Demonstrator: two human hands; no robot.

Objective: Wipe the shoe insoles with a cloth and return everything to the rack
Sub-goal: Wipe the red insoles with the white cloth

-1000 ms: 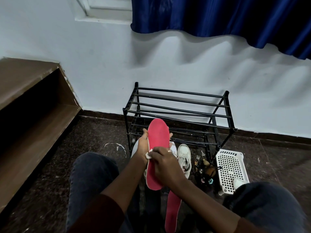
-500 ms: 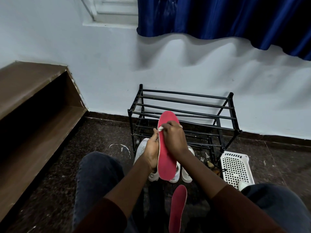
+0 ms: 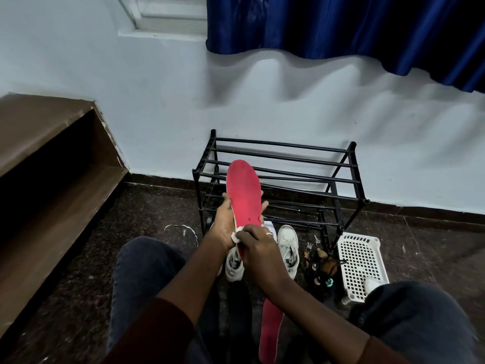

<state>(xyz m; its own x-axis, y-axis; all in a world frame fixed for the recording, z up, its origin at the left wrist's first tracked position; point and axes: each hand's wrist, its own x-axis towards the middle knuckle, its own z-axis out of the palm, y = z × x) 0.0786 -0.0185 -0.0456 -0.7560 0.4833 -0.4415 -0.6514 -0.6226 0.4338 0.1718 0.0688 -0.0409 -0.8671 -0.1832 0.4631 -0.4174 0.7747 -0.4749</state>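
Cloth (image 3: 235, 236) lower on insole (image 3: 242, 195), before rack (image 3: 288, 154)

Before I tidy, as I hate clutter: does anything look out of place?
A second red insole lies loose on the floor, and keys and small oddments are scattered beside the rack, not on it.

We see a dark blue curtain (image 3: 341, 27) hanging across the upper right, a white window frame (image 3: 162, 19) at the top centre, a pale wall (image 3: 131, 101) beneath them, a brown wooden shelf (image 3: 52, 166) at left, and a dark speckled floor (image 3: 157, 206) below.
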